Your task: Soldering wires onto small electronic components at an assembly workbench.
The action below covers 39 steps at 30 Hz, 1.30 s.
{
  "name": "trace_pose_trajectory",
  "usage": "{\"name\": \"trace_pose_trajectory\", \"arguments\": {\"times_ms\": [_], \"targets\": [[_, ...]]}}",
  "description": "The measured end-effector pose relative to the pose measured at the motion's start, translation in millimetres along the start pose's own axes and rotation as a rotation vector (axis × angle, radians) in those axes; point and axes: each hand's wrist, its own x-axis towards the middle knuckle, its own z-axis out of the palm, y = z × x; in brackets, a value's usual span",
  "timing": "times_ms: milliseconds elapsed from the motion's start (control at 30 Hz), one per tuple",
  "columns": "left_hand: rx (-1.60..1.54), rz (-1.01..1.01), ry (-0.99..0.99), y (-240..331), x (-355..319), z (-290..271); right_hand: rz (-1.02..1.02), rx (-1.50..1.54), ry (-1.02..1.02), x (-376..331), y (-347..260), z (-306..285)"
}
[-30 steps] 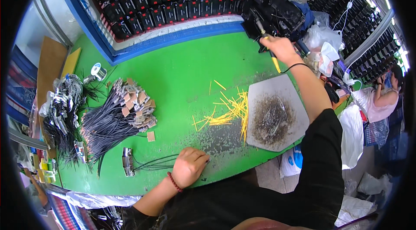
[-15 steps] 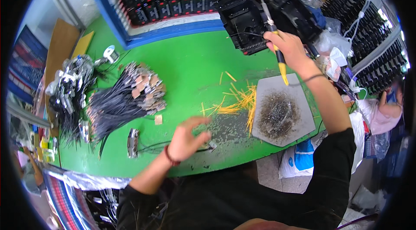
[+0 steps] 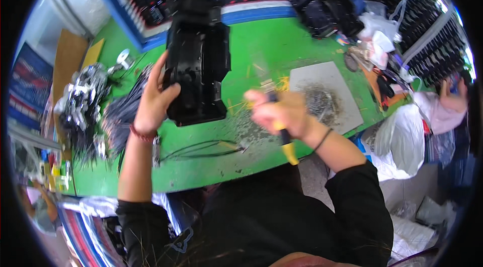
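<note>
Gripping a bulky black plastic housing (image 3: 197,61) at its lower left edge, left hand (image 3: 153,97) with fingers wrapped round the side, thumb pressed on the face, part lifted clear of the green bench (image 3: 261,46) and tilted toward the camera. Clenched round a yellow-handled tool (image 3: 284,139), right hand (image 3: 279,113), handle end poking out below the fist, tip hidden by blur between hand and housing. Lying on the bench under the housing, 1 loop of thin black cable (image 3: 201,150). Sitting to the right, a grey mat (image 3: 327,93) covered with dark wire scraps, with yellow offcuts (image 3: 282,83) scattered beside it. Piled at the left, bundles of black cables (image 3: 118,121) and a heap of metal connectors (image 3: 83,98). Stacked at the far edge, more black housings (image 3: 327,8).

Likely risks from here: housing held by 1 edge only, so a slip of the thumb could drop it onto the bench or cable below. Tool tip close to the left fingers, so a jab or skid off smooth plastic could nick them. Loose scraps nearby could get brushed into the open housing. Motion blur on the right hand hints at speed, raising the chance of a missed aim.
</note>
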Motion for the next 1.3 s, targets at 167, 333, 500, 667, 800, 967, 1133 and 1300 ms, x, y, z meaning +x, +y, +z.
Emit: {"name": "trace_pose_trajectory", "arguments": {"times_ms": [167, 333, 500, 667, 800, 967, 1133, 1300], "targets": [[0.825, 0.072, -0.379, 52.8, 11.7, -18.5, -0.021, -0.353, 0.214, 31.3, 9.7, -34.0], [1.025, 0.111, -0.588, 34.4, 6.8, -10.8, -0.179, -0.669, -0.242, 62.5, 16.3, -3.0], [1.001, 0.13, -0.621, 35.1, 19.0, 11.4, -0.285, -0.789, -0.38, 52.1, 32.2, -2.3], [1.295, 0.354, 0.036, 30.3, -29.1, 33.0, -0.179, -0.813, -0.374, 35.9, 51.0, 15.5], [1.065, 0.234, 0.017, -21.8, -54.2, 56.7, -0.169, -0.854, -0.341, 39.7, 45.5, 14.0], [0.872, 0.207, 0.374, -58.6, -25.7, 80.2, -0.153, -0.797, -0.35, 46.6, 36.2, 12.8], [0.762, 0.416, 0.354, -77.7, -30.1, 76.7, -0.285, -0.771, -0.278, 39.1, 52.2, 1.0], [0.616, 0.275, 0.132, -88.8, -54.8, 87.1, -0.419, -0.718, -0.201, 23.0, 84.4, 9.4]]}}
